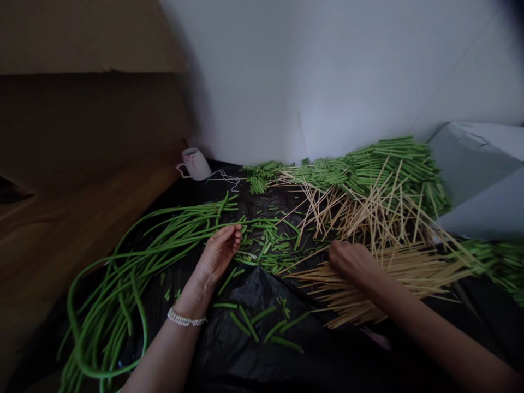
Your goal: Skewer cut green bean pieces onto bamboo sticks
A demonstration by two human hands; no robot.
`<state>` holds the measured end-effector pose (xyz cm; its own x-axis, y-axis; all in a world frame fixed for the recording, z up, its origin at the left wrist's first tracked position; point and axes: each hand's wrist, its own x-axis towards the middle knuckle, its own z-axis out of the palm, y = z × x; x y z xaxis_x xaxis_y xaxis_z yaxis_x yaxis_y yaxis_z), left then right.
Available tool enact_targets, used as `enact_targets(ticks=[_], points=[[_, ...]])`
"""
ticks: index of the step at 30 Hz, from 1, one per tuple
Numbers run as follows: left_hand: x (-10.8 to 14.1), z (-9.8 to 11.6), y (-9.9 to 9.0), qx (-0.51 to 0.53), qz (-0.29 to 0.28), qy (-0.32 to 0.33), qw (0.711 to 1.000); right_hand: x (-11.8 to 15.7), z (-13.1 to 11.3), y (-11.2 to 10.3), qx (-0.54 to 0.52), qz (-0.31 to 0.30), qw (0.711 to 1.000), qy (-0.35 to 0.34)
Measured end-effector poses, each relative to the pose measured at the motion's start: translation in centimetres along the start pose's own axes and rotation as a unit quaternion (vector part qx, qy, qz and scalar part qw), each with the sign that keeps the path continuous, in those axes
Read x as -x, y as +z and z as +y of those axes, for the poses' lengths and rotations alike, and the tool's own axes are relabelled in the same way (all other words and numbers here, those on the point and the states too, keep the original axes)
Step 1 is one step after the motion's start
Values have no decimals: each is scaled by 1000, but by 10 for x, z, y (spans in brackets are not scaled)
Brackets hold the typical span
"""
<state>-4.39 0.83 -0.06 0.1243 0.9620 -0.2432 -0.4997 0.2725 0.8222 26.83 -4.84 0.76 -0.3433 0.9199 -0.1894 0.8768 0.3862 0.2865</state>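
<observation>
My left hand (223, 248), with a beaded bracelet at the wrist, is closed with its fingertips curled together. Whatever it may pinch is too small to make out. Just beside it lie the tips of a bundle of yardlong beans (176, 229), which loops down to the left. On the right, my right hand (347, 261) is closed, knuckles up, with a thin bamboo skewer (305, 259) running leftward from its fingers. A thick spread of bamboo skewers (352, 305) lies under and around that hand. Between both hands are scattered short cut bean pieces (270, 243).
Rows of cut beans on skewers (393, 164) are stacked against the pale wall (262, 82). A white mug (195, 164) stands at the back left near some string (229, 179). Black plastic sheeting (245, 295) covers the surface. More cut beans (501, 267) lie at far right.
</observation>
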Motion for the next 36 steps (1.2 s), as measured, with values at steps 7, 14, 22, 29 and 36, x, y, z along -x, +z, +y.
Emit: enact_targets(ticks=[7, 14, 22, 29, 36], points=[[5, 12, -8, -421, -19, 157, 893, 10, 9, -4, 15, 94, 995, -11], [9, 23, -22, -603, -208, 138, 758, 17, -30, -44, -43, 300, 952, -47], [9, 23, -21, -671, -181, 169, 699, 12, -74, -47, -108, 496, 849, -150], [10, 15, -6, -474, -36, 261, 840, 12, -85, -27, -117, 501, 843, -159], [15, 6, 5, -505, 0, 362, 784, 8, -91, -12, -106, 448, 879, -124]])
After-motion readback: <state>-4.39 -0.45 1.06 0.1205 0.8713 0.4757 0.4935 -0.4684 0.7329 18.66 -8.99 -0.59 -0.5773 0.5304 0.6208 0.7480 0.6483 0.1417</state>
